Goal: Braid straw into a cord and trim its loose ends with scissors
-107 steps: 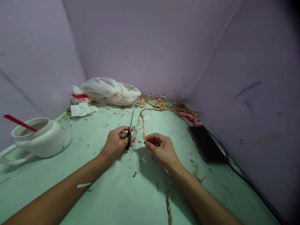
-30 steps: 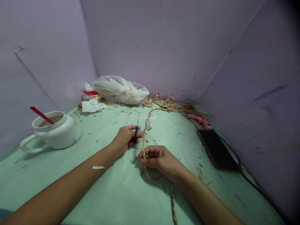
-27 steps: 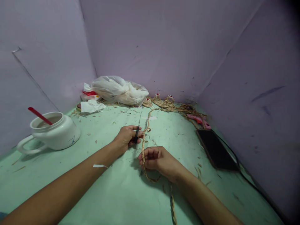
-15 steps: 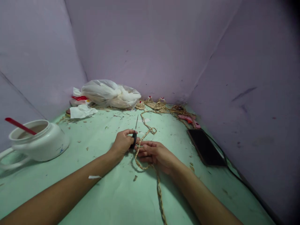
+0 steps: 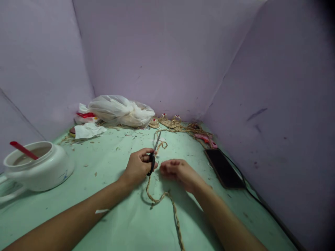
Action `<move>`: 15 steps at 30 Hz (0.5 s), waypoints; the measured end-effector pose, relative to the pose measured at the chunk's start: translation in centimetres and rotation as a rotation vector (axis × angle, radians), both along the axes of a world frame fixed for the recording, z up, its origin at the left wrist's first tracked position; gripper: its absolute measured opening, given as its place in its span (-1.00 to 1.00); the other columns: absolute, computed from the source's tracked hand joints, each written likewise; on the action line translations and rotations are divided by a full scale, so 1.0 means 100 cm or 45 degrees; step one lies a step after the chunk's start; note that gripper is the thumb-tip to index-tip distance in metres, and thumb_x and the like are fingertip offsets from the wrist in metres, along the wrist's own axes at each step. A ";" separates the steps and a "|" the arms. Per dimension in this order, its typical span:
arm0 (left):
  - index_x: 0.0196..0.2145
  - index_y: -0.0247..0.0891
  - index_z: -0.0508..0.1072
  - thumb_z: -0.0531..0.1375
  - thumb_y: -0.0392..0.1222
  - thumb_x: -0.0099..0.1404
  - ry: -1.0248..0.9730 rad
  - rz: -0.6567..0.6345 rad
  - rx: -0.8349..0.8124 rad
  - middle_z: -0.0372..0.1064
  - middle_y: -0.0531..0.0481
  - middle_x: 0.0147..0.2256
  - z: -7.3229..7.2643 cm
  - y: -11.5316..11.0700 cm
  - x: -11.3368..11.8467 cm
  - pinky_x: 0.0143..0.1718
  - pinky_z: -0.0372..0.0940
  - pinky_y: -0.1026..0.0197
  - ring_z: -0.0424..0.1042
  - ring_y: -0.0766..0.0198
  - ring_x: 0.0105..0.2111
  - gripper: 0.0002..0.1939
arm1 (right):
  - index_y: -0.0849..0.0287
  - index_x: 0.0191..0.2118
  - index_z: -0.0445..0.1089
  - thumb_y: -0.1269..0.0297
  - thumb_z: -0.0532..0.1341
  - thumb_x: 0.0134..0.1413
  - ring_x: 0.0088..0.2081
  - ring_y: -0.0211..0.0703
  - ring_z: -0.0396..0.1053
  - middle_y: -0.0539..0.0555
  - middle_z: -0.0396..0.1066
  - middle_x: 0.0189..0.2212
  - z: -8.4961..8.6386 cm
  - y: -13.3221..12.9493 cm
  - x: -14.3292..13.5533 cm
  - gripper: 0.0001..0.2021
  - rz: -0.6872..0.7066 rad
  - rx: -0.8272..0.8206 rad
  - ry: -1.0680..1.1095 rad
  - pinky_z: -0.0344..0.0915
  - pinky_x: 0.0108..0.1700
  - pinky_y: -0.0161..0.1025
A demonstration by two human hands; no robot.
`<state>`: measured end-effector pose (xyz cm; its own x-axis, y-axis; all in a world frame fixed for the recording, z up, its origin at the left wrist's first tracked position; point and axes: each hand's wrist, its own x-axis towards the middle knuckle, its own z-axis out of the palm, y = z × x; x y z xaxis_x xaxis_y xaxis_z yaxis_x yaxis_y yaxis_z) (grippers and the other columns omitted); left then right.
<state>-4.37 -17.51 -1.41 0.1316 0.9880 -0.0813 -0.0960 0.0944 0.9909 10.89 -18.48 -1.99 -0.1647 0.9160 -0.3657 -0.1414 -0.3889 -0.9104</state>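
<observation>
Black-handled scissors (image 5: pixel 151 162) are gripped in my left hand (image 5: pixel 138 167), with the blades pointing up and away. A braided straw cord (image 5: pixel 176 218) runs from the near edge, curves to the left and passes under the scissors, then goes on behind them to a small loop. To the right of the scissors is my right hand (image 5: pixel 180 173), off the cord, its fingers drawn together and blurred. Whether anything small is between those fingers cannot be made out.
A white pot (image 5: pixel 56 170) with a red handle in it stands at the left. A plastic bag (image 5: pixel 123 111), white paper (image 5: pixel 89 130) and woven straw pieces (image 5: pixel 172 122) lie along the back. A phone (image 5: pixel 223 169) with a cable is at the right.
My right hand has moved off the cord, a little to the right. The scissors have tilted to the right in my left hand and now lie over the cord. The view has shifted slightly.
</observation>
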 end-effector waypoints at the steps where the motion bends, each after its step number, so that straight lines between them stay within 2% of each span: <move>1: -0.34 -0.34 0.35 0.29 -0.26 -0.27 -0.003 -0.026 0.021 0.24 0.15 -0.67 0.002 -0.003 -0.001 -0.63 0.09 0.37 0.20 0.43 -0.66 -0.57 | 0.29 -0.45 0.36 0.42 0.16 -0.09 -0.52 -0.34 0.35 0.06 0.40 -0.54 0.003 0.009 0.003 -0.95 -0.183 0.002 0.060 0.28 -0.32 -0.33; 2: -0.35 -0.33 0.35 0.29 -0.25 -0.26 -0.007 -0.065 0.042 0.24 0.14 -0.65 0.003 -0.006 -0.002 -0.61 0.11 0.36 0.20 0.42 -0.65 -0.58 | 0.29 -0.44 0.34 0.39 0.11 -0.01 -0.51 -0.31 0.36 0.10 0.40 -0.52 0.006 0.018 0.005 -0.89 -0.234 -0.067 0.129 0.29 -0.30 -0.30; 3: -0.34 -0.33 0.35 0.29 -0.25 -0.25 -0.011 -0.112 0.065 0.25 0.12 -0.63 0.003 -0.008 -0.002 -0.60 0.13 0.35 0.21 0.41 -0.63 -0.59 | 0.31 -0.45 0.33 0.32 0.04 0.06 -0.50 -0.27 0.37 0.15 0.40 -0.53 0.009 0.028 0.006 -0.79 -0.179 -0.179 0.194 0.30 -0.31 -0.27; 5: -0.33 -0.34 0.35 0.27 -0.27 -0.22 -0.018 -0.187 0.117 0.26 0.09 -0.58 0.002 -0.013 -0.003 -0.57 0.14 0.35 0.21 0.40 -0.59 -0.60 | 0.34 -0.48 0.31 0.20 -0.07 0.12 -0.50 -0.17 0.38 0.20 0.38 -0.55 0.014 0.050 0.003 -0.64 0.048 -0.358 0.282 0.32 -0.37 -0.19; 6: -0.32 -0.34 0.35 0.26 -0.28 -0.20 -0.012 -0.213 0.147 0.25 0.09 -0.57 0.001 -0.015 -0.003 -0.56 0.13 0.35 0.20 0.41 -0.59 -0.61 | 0.33 -0.47 0.31 0.20 -0.08 0.13 -0.52 -0.17 0.37 0.18 0.37 -0.57 0.015 0.061 0.000 -0.64 0.101 -0.371 0.282 0.31 -0.41 -0.19; 8: -0.32 -0.33 0.35 0.22 -0.30 -0.15 0.046 -0.256 0.215 0.21 0.10 -0.58 -0.002 -0.019 -0.005 -0.57 0.10 0.36 0.16 0.42 -0.59 -0.66 | 0.29 -0.48 0.29 0.31 -0.06 0.13 -0.63 -0.24 0.29 0.05 0.30 -0.68 0.017 0.083 -0.006 -0.72 0.047 -0.312 0.242 0.27 -0.50 -0.26; 10: -0.36 -0.32 0.37 0.16 -0.34 -0.10 0.202 -0.321 0.331 0.13 0.13 -0.61 -0.004 -0.023 -0.007 -0.58 0.06 0.37 0.11 0.44 -0.61 -0.75 | 0.24 -0.51 0.26 0.40 -0.08 0.13 -0.72 -0.36 0.16 -0.10 0.16 -0.77 0.020 0.105 -0.011 -0.73 -0.030 -0.239 0.241 0.25 -0.49 -0.34; 12: -0.44 -0.31 0.39 0.06 -0.41 -0.09 0.407 -0.430 0.542 0.09 0.13 -0.64 -0.004 -0.025 -0.010 -0.57 0.03 0.36 0.08 0.43 -0.61 -0.79 | 0.22 -0.54 0.21 0.47 -0.08 0.12 -0.75 -0.41 0.10 -0.13 0.12 -0.79 0.025 0.124 -0.016 -0.73 -0.070 -0.176 0.234 0.25 -0.48 -0.37; 15: -0.47 -0.30 0.40 -0.03 -0.46 -0.15 0.588 -0.553 0.894 0.09 0.11 -0.64 -0.003 -0.023 -0.015 -0.55 0.03 0.35 0.07 0.42 -0.61 -0.71 | 0.23 -0.55 0.21 0.51 -0.08 0.11 -0.74 -0.41 0.11 -0.12 0.14 -0.79 0.035 0.145 -0.027 -0.73 -0.066 -0.101 0.224 0.26 -0.48 -0.36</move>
<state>-5.86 -19.83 -1.74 0.6028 0.7030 0.3773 0.2238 -0.6029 0.7658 8.15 -3.93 1.55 -0.1858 0.8945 -0.4066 -0.3174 -0.4462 -0.8367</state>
